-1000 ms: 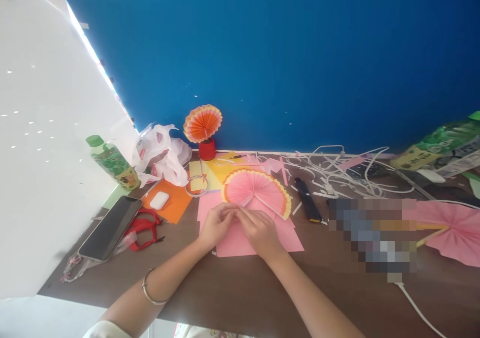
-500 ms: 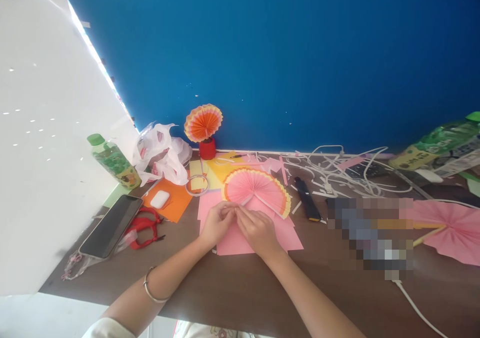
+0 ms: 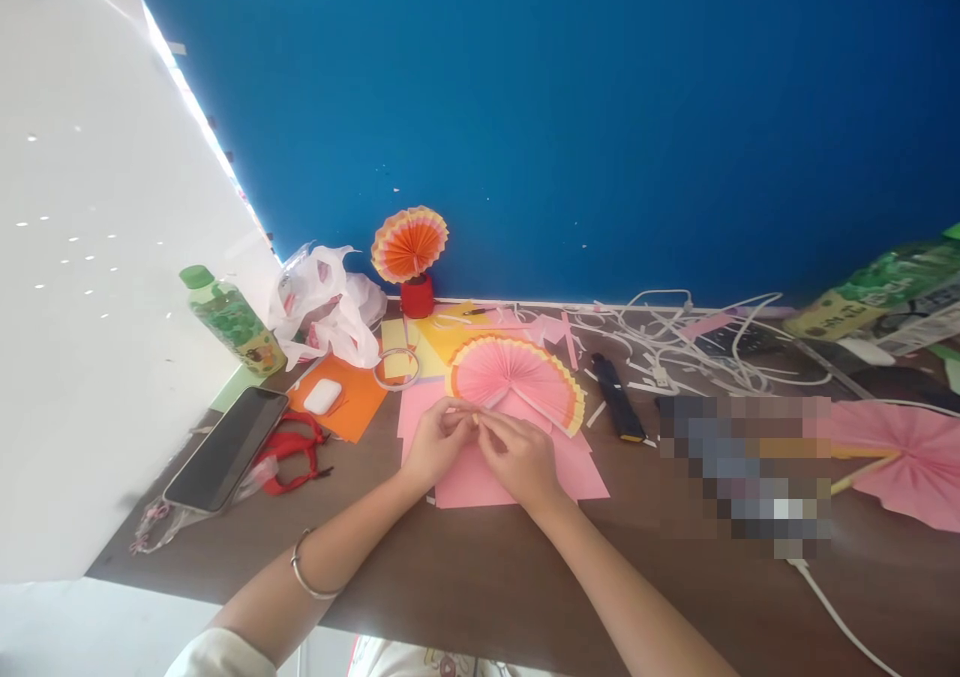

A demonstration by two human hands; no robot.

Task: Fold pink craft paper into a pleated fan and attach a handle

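Observation:
My left hand (image 3: 437, 444) and my right hand (image 3: 521, 460) meet fingertip to fingertip over the pink paper sheets (image 3: 480, 492). Both are closed in a pinch. A tiny yellowish bit (image 3: 475, 418) shows between the fingertips; it is too small to name, and the fingers hide most of it. Just beyond them lies a pleated pink paper fan (image 3: 517, 372) with a yellow and orange edge, spread in a half circle on the sheets. Its lower middle is close behind my fingers.
At the left are a phone (image 3: 225, 449), a red strap (image 3: 300, 457), a white earbud case (image 3: 323, 396), a bottle (image 3: 232, 322) and a plastic bag (image 3: 330, 307). An orange fan (image 3: 410, 244) stands behind. Rightward lie a dark cutter-like tool (image 3: 617, 397), white cables (image 3: 675, 347) and another pink fan (image 3: 919, 462).
The right fingers have shifted and bent slightly, and a yellowish bit now shows between the fingertips. The whole view has moved a little; the fan stays on the sheets.

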